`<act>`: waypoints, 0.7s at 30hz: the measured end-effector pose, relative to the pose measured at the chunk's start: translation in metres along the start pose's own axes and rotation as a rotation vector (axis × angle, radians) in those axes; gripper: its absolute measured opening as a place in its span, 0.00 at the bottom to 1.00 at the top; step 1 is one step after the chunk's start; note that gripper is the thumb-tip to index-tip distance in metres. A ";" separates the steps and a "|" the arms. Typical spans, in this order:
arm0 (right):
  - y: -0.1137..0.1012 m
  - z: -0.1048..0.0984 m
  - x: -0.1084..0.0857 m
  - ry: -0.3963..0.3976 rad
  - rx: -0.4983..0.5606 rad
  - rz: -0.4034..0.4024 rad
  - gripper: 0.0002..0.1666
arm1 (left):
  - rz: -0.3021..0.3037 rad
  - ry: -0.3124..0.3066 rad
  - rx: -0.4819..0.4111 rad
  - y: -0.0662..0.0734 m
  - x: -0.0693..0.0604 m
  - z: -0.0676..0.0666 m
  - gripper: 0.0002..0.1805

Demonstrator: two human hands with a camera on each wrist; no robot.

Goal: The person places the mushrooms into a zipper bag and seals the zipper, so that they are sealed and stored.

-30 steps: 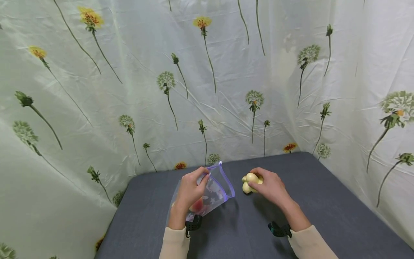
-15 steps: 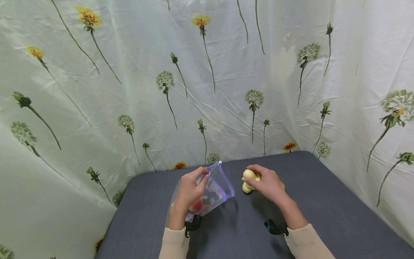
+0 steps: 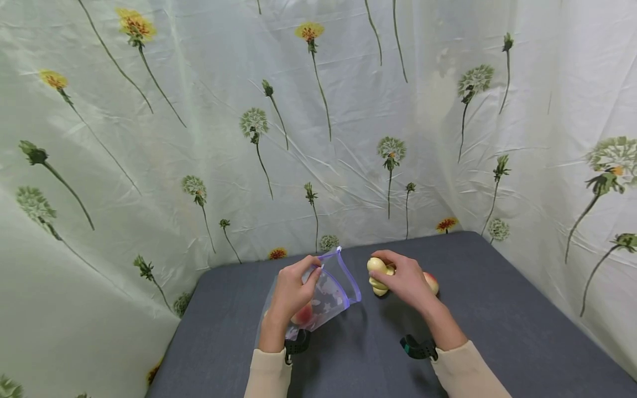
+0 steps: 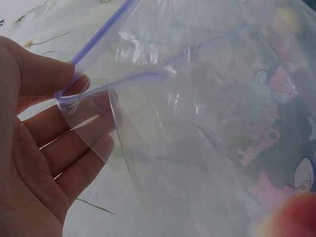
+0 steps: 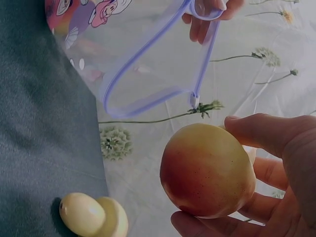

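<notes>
My left hand [image 3: 293, 287] pinches the purple-edged rim of a clear zip bag [image 3: 328, 298] between thumb and fingertips. The bag's mouth gapes to the right, and cartoon prints mark its plastic. Inside lies a reddish peach-like fruit [image 3: 302, 314], partly hidden by the hand. In my right hand [image 3: 408, 279] is a round peach [image 5: 207, 170], held between thumb and fingers; its yellow-and-red side faces the wrist camera, while the head view shows a pale yellow side. Beneath it, pale yellow rounded fruits [image 5: 81, 213] rest on the table, their kind unclear.
Another red-and-yellow fruit [image 3: 431, 283] lies on the dark grey table [image 3: 487, 309], just right of the right hand. A white curtain [image 3: 348, 110] printed with dandelions hangs behind the table and along its sides.
My right hand has moved left with the peach, closer to the bag's mouth, uncovering the red-and-yellow fruit on its right. The left hand and bag stay in place.
</notes>
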State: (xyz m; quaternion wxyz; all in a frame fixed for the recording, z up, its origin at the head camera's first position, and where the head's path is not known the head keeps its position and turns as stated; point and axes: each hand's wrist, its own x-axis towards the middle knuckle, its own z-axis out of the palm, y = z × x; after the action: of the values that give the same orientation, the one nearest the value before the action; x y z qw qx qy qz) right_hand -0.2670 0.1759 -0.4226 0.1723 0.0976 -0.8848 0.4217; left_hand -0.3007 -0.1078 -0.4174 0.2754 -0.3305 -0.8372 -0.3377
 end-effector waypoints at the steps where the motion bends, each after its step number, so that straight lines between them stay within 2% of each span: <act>1: -0.001 0.001 0.000 -0.001 0.000 -0.001 0.23 | -0.001 -0.002 0.000 0.000 0.000 0.000 0.04; 11: -0.015 0.009 0.004 -0.027 0.041 0.009 0.25 | 0.028 0.014 -0.008 -0.003 0.000 0.001 0.03; 21: -0.023 0.019 0.004 -0.067 0.118 -0.004 0.23 | 0.015 -0.003 0.011 -0.002 0.000 0.000 0.04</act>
State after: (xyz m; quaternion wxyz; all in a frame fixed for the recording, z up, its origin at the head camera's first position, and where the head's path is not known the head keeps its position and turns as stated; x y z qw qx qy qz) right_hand -0.2677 0.1462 -0.4159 0.1375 0.1233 -0.8636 0.4692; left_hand -0.3021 -0.1084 -0.4182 0.2787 -0.3357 -0.8369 -0.3303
